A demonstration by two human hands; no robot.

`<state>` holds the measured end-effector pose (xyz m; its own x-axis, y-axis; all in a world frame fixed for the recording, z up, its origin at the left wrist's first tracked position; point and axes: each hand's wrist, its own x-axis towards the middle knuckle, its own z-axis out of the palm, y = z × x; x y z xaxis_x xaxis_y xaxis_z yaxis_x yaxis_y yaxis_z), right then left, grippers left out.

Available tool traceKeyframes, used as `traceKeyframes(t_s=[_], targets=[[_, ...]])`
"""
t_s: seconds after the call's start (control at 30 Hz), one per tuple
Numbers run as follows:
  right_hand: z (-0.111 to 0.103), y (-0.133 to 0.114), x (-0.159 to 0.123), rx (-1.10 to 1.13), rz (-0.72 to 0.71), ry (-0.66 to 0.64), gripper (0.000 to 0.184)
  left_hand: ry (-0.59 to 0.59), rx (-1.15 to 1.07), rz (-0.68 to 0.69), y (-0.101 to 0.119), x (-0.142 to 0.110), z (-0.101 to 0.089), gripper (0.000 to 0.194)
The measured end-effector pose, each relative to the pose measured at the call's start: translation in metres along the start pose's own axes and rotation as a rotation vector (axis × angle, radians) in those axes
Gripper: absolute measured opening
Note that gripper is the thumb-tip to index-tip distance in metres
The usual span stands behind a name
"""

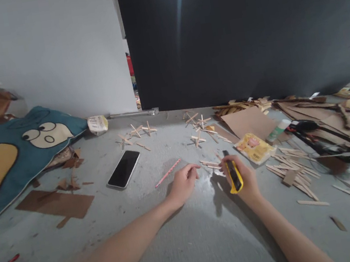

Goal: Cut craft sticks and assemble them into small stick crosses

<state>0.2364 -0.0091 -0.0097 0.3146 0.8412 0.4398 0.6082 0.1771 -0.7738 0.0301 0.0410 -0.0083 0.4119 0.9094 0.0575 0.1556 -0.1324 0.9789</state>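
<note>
My right hand (244, 177) is wrapped around a yellow and black utility knife (234, 177), held tilted just above the grey surface. To its left, my left hand (183, 183) rests low with its fingers curled together; whatever they pinch, if anything, is hidden. Between both hands lie several short wooden sticks (211, 164), with the left fingertips close to their left ends. A pink striped pencil-like stick (167, 173) lies just beyond my left hand. Small crossed-stick pieces (198, 138) stand farther back, and more of them (137, 131) are grouped to the left.
A phone (124, 169), torn cardboard (56, 203) and a teal cushion (30, 140) are on the left. On the right are a yellow packet (255, 148), a glue stick (277, 130), a pile of wooden sticks (296, 173) and a black tripod-like object (339, 144). A black panel (229, 34) stands behind.
</note>
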Motion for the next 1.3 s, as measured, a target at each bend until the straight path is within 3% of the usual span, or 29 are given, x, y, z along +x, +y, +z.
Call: traceKeyframes(t_s=[0.1, 0.23, 0.4, 0.5, 0.6, 0.73, 0.9, 1.0, 1.3], targets=[[-0.017, 0.021, 0.014, -0.187, -0.059, -0.035, 0.023, 0.013, 0.002, -0.007, 0.000, 0.000, 0.000, 0.033], [-0.023, 0.032, 0.019, -0.317, -0.100, 0.051, 0.021, 0.024, 0.002, -0.008, -0.001, 0.001, 0.000, 0.028], [-0.009, 0.028, 0.015, -0.232, -0.223, -0.066, 0.022, 0.045, 0.012, 0.005, -0.001, 0.002, 0.001, 0.025], [0.004, 0.028, 0.018, -0.189, -0.189, -0.115, 0.015, 0.061, 0.064, 0.034, 0.005, -0.001, 0.002, 0.025], [0.011, 0.031, 0.021, -0.166, -0.149, -0.084, 0.014, 0.035, 0.180, 0.071, 0.015, -0.006, 0.000, 0.026], [0.010, 0.033, 0.021, -0.185, -0.135, -0.055, 0.011, -0.043, 0.526, 0.127, 0.025, -0.012, -0.019, 0.021], [0.005, 0.029, 0.017, -0.257, -0.131, -0.077, 0.019, 0.097, 0.851, 0.104, 0.021, -0.021, -0.063, 0.022], [0.005, 0.026, 0.016, -0.262, -0.146, -0.085, 0.021, 0.106, 1.011, 0.075, 0.012, -0.025, -0.079, 0.011], [0.010, 0.023, 0.014, -0.232, -0.118, -0.021, 0.019, 0.122, 0.995, 0.124, -0.004, -0.021, -0.073, 0.018]])
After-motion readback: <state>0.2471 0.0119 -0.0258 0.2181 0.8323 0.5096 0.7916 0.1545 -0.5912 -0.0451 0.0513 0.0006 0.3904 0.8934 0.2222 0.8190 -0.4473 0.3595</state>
